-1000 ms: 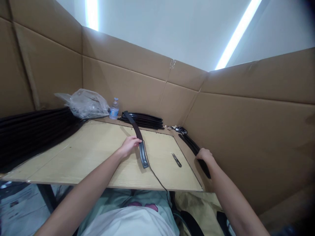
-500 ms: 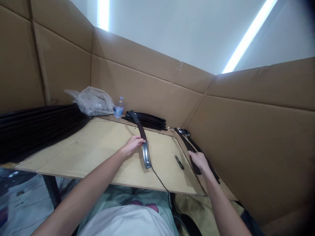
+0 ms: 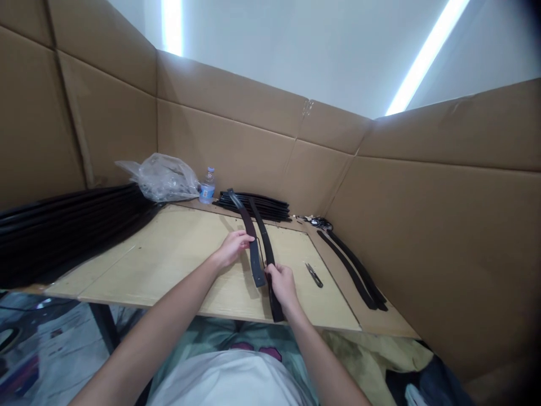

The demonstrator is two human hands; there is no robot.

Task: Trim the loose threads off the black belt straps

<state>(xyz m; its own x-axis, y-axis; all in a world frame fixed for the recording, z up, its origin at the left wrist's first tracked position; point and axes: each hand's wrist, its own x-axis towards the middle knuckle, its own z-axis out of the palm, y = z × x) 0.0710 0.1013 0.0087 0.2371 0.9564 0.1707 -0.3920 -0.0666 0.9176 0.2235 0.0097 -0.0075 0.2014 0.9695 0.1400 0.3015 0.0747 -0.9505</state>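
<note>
My left hand (image 3: 234, 247) pinches a curved dark strip (image 3: 256, 268) at about its middle, thumb and fingers closed on its edge. A thin black cord (image 3: 260, 248) shows beside that strip. Close on its right, my right hand (image 3: 283, 285) is closed around a second, matte black curved strip (image 3: 265, 237), which runs roughly parallel to the first. Both strips are tilted over the board, their far ends near the back stack. To the right of my right hand lies a small pair of thread snips (image 3: 314, 275).
More black curved strips (image 3: 353, 270) lie along the right edge. A stack of black strips (image 3: 270, 207) sits at the back, beside a water bottle (image 3: 207, 186) and a clear plastic bag (image 3: 167, 177). Long dark strips (image 3: 71, 225) are piled left. Cardboard walls (image 3: 228, 135) surround the table.
My right hand has brought a black strip from the right edge to beside the left-hand strip. The left-hand strip has turned, its shiny lower face no longer showing.
</note>
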